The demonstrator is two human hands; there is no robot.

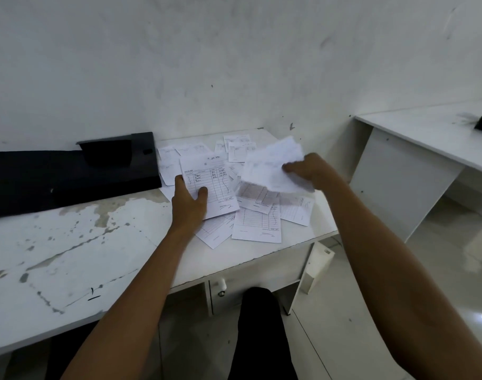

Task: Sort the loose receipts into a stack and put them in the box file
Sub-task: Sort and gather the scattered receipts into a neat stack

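We are reading only "NOTA NO", printed on the receipt point(210, 185) just right of the box file point(108, 167); its handwriting is escaping us.

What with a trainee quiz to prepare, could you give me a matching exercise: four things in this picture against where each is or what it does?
1 box file
2 left hand
3 right hand
4 loose receipts

A raised over the pile, gripping blurred papers
B scattered on the desk
C black, lying left of the receipts
D thumb on a ruled receipt

Pairs: 1-C, 2-D, 3-A, 4-B
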